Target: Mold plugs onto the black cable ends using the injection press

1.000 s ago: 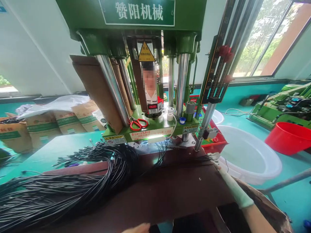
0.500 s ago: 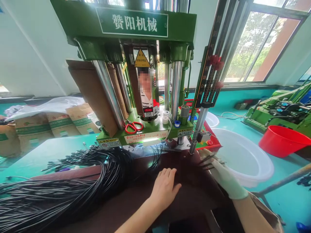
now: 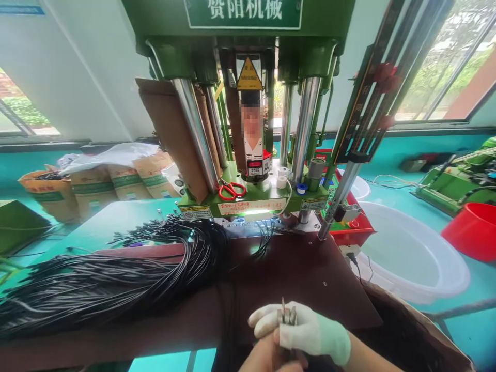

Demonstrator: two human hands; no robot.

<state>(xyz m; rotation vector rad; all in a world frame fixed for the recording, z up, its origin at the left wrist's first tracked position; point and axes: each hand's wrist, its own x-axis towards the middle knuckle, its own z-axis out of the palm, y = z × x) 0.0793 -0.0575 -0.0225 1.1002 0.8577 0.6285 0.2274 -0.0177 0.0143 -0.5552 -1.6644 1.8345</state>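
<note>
My right hand, in a pale glove, is closed round a few cable ends whose metal plug tips stick up between the fingers, low at the near edge of the dark brown worktop. My bare left hand sits right under it at the bottom edge, touching the same cables; its fingers are mostly hidden. A thick bundle of black cables lies across the left of the worktop. A few black cables run into the mould area of the green press.
Red scissors lie on the press base. A white plastic basin stands to the right, a red basin beyond it. Brown paper sacks are stacked at the left. A person stands behind the press.
My right hand pulled back from the right side of the press to the near edge with the cable ends. My left hand left the worktop and joined it. The camera tilted up.
</note>
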